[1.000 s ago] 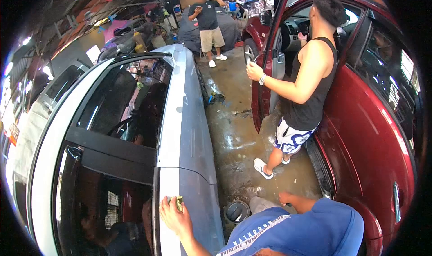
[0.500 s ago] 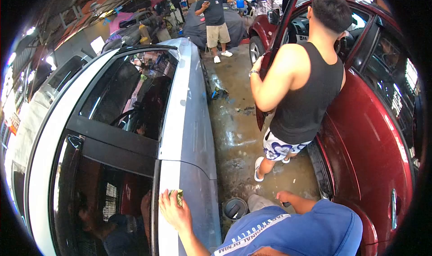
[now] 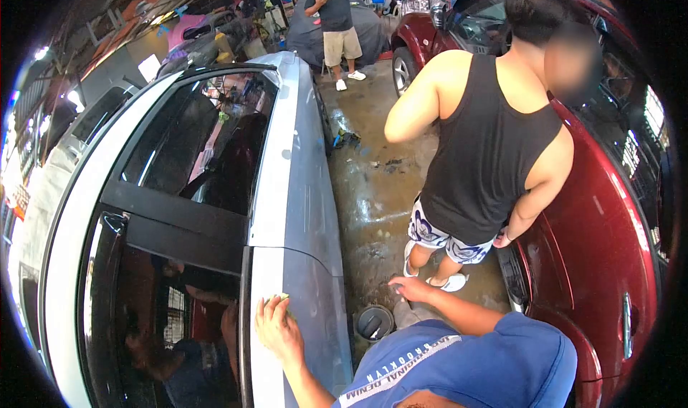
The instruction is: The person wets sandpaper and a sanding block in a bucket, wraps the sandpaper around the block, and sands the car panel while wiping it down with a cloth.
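Observation:
My left hand [image 3: 279,329] lies on the pale upper edge of the grey-white car's rear door [image 3: 304,308], below the dark window. Under its fingers is a small yellow-green piece [image 3: 285,296], mostly covered, perhaps a sheet or a cloth. My right hand [image 3: 411,288] is in front of my body, over the wet floor, with its fingers curled. A small dark thing shows at its fingertips, too small to name. Below it, beside the car, stands a dark bucket [image 3: 374,323] with something dark inside.
A person in a black tank top [image 3: 487,143] stands close ahead, between the two cars. The dark red car [image 3: 573,229] borders the right side. Farther off, another person [image 3: 339,28] stands by a covered car [image 3: 373,39]. The floor [image 3: 373,214] is wet.
My right hand has moved left and up, toward the bucket side. My left hand has shifted slightly, hiding more of the yellow-green piece. The person in black has stepped back and turned right.

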The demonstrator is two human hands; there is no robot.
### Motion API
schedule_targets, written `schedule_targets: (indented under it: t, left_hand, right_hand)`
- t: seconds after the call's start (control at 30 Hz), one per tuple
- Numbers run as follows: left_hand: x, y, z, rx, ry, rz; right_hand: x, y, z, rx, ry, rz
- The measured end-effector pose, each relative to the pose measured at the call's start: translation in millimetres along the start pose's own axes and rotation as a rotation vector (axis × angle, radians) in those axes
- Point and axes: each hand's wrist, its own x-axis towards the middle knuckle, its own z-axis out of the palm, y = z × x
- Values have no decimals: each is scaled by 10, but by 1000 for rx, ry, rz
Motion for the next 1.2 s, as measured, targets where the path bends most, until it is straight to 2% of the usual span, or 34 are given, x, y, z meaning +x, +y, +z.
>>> schedule_targets:
  t: [0.07,0.17,0.3,0.4,0.43,0.53,0.67,0.7,0.87,0.93,1.07,1.1,1.2]
  left_hand:
    - [-3,-3,-10,-5,15,-4]
    - [-16,-35,36,6,44,-25]
    - [-2,-45,67,-36,70,-37]
    - [-46,-116,73,-62,32,-66]
    - [-44,-125,77,-71,11,-70]
    - [-45,-58,65,-155,66,-170]
    - [-86,-50,108,-278,83,-242]
    - [-101,-31,113,-317,83,-253]
    - [-291,210,137,-617,-64,-384]
    - [-457,225,316,-629,-150,-268]
    - [-638,526,323,-864,-510,-518]
    - [-682,562,344,-895,-542,-516]
    - [-714,564,346,-949,-689,-498]
  right_hand:
    - [159,-50,78,89,28,-111]
    - [243,-287,119,301,-90,-73]
    - [188,-538,206,154,-84,-97]
    - [-44,-723,220,888,-324,221]
    - [-33,-719,225,1051,-432,185]
    - [-193,-1109,122,1088,-452,95]
    - [-145,-1156,155,1185,-557,17]
    - [-131,-1205,145,1231,-572,114]
    - [-260,-1221,228,980,-449,60]
    - [-285,-1234,258,812,-385,52]
    - [-261,-1225,194,606,-485,-65]
    - [-312,-1296,188,574,-431,-103]
    - [-293,-1336,123,433,-548,-204]
